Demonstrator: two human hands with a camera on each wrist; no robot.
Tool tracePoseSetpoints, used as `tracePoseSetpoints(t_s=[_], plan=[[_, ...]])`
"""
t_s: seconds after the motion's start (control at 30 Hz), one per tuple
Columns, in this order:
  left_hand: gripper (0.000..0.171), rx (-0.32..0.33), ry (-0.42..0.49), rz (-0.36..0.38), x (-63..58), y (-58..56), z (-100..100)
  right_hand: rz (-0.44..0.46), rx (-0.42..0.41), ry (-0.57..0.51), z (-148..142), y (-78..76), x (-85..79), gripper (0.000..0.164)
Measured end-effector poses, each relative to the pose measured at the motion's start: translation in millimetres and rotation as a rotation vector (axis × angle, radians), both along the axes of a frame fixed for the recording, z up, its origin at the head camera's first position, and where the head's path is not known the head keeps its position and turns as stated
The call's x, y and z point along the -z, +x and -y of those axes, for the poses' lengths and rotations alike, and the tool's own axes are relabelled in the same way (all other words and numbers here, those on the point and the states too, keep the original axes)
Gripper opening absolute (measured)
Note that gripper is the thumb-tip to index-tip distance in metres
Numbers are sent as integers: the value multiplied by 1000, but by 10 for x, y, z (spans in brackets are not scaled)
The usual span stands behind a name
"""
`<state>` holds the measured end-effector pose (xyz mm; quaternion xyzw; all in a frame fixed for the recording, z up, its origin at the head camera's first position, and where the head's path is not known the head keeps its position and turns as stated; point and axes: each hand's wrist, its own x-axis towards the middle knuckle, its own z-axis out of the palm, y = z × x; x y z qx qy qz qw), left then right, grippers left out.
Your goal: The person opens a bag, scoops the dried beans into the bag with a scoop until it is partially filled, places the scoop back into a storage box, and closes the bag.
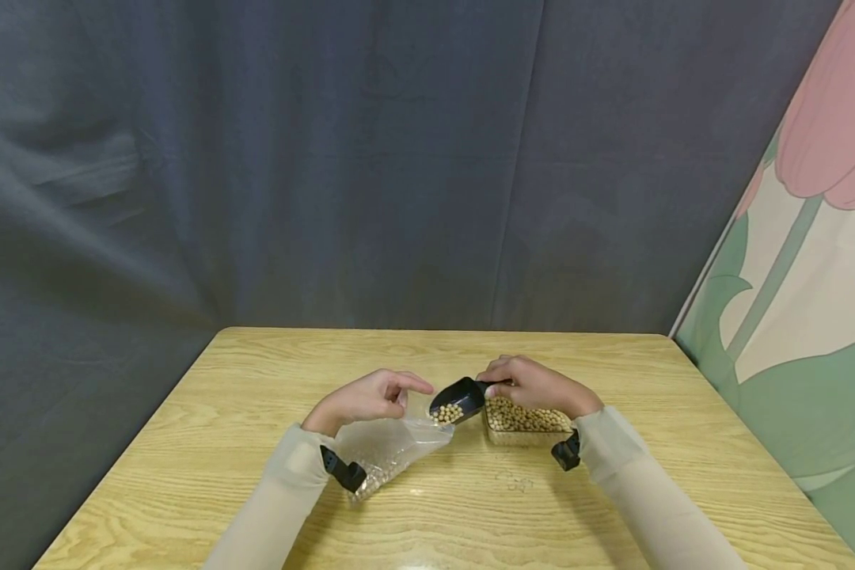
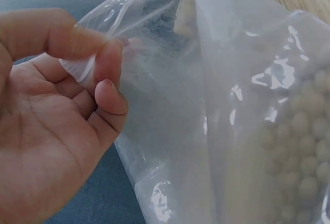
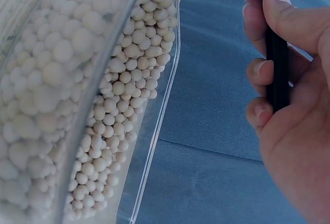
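Observation:
A clear plastic zip bag (image 1: 399, 442) leans tilted on the table, with pale round beads or beans (image 2: 301, 157) gathered in its lower part. The left hand (image 1: 366, 400) pinches the bag's upper edge between thumb and fingers (image 2: 109, 61). In the right hand (image 1: 534, 384) is a black scoop (image 1: 463, 398), gripped by its handle (image 3: 277, 69). Several of the pale balls (image 1: 446, 413) lie in the scoop's front, and its lip is at the bag's mouth. Through the bag's film, the left wrist view shows a few balls near the opening.
Below the right hand stands a clear rectangular container (image 1: 530, 438) filled with the same pale balls (image 3: 131, 74). The wooden table (image 1: 256, 443) carries faint marks in front of the container. A dark curtain (image 1: 370, 174) hangs behind, and a flower-patterned panel (image 1: 805, 301) is at the right.

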<state>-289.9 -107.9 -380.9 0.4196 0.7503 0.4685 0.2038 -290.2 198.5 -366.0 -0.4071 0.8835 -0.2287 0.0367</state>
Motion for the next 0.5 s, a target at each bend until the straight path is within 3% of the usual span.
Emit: tracePoseSetpoints(t_s=[0.5], plan=[[47,5,18,29,20,8,18,6,0,2,-2,14,-24,31]])
